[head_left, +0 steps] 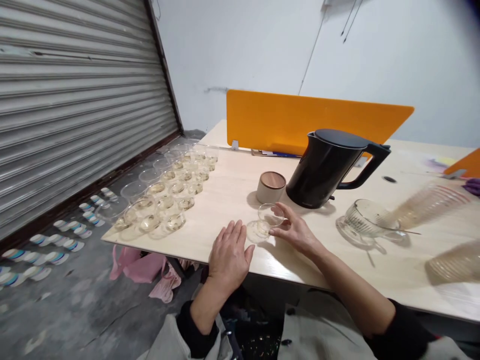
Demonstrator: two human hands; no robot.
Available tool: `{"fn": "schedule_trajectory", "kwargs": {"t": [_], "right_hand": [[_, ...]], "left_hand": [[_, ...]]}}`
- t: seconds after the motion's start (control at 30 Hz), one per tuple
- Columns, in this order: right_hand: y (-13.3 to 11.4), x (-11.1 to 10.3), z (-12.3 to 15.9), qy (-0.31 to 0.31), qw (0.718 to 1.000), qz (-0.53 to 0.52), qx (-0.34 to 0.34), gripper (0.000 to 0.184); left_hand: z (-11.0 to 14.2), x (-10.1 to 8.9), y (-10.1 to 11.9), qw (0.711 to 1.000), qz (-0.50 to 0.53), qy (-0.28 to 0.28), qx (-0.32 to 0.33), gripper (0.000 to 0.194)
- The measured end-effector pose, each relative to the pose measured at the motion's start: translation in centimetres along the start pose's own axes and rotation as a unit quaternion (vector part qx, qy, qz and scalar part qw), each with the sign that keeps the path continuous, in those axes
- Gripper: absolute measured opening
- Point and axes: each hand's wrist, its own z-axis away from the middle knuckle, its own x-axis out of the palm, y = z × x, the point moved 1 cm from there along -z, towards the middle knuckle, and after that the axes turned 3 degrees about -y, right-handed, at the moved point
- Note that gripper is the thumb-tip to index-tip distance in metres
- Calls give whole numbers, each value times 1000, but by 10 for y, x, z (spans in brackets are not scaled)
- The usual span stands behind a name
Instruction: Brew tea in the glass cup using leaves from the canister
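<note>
My right hand [296, 231] is closed on a small clear glass cup [268, 219] that stands on the light wooden table [232, 190], thumb and fingers around its rim. My left hand [228, 252] lies flat and open on the table near the front edge, just left of the cup, holding nothing. Behind the cup stands a beige canister with a copper lid [270, 186], and right of that a black electric kettle [328, 167].
Several clear cups with a little pale liquid [165, 195] stand in rows at the table's left end. A glass pitcher [365, 220] and stacks of clear plastic cups [423, 205] lie to the right. An orange divider [300, 120] runs along the back. Pink cloth [142, 270] lies under the table.
</note>
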Motion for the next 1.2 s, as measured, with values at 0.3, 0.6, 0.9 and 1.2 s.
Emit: {"fn": "schedule_trajectory", "kwargs": {"t": [0.3,0.6,0.9,1.2], "right_hand": [[0,17,7,40,996,30,-67,56],[2,-2,18,19,997,58,-49,93],[-15,-64,-20,138,988,54,-52,82],[-26,-44,-93,90,970,206,-92,101]], "left_hand": [[0,-2,1,1000,4,-2,3,51],[-1,-2,1,1000,1,-4,-1,51],[0,1,1,1000,-3,7,-3,49],[0,1,1,1000,-7,9,-2,51]]}}
